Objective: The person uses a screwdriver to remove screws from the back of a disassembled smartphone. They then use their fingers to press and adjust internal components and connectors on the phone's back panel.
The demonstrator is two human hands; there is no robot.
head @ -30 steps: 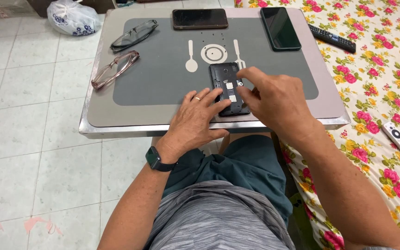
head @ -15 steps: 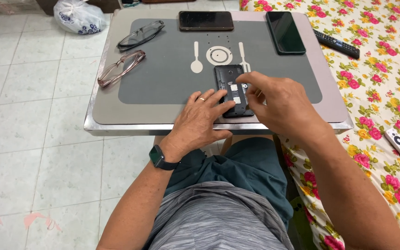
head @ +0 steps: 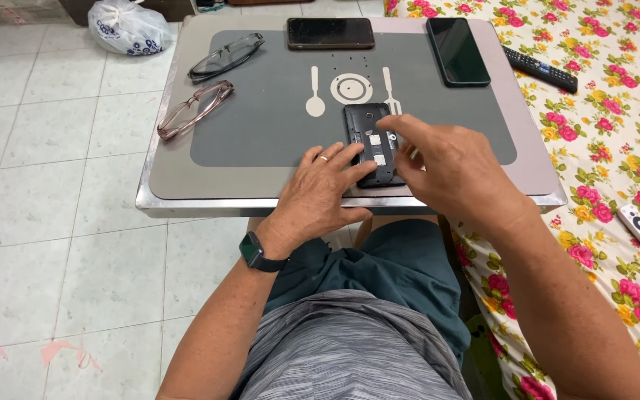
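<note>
Resting on the worktop (head: 164, 185), the left hand (head: 320, 194) lies flat with fingers spread, its fingertips (head: 361, 169) pressing the lower left edge of the opened phone (head: 371, 144). This grip is released, not clenched. The right hand (head: 450, 167) covers the phone's right side, index finger (head: 398, 122) stretched over the upper right corner; whether it pinches anything I cannot tell. The phone lies back up, cover off, between both hands on the grey mat (head: 261, 126). Beyond the hands lie 2 more phones (head: 330, 33) (head: 457, 50), and further to the left, 2 pairs of glasses (head: 194, 110) (head: 225, 56).
</note>
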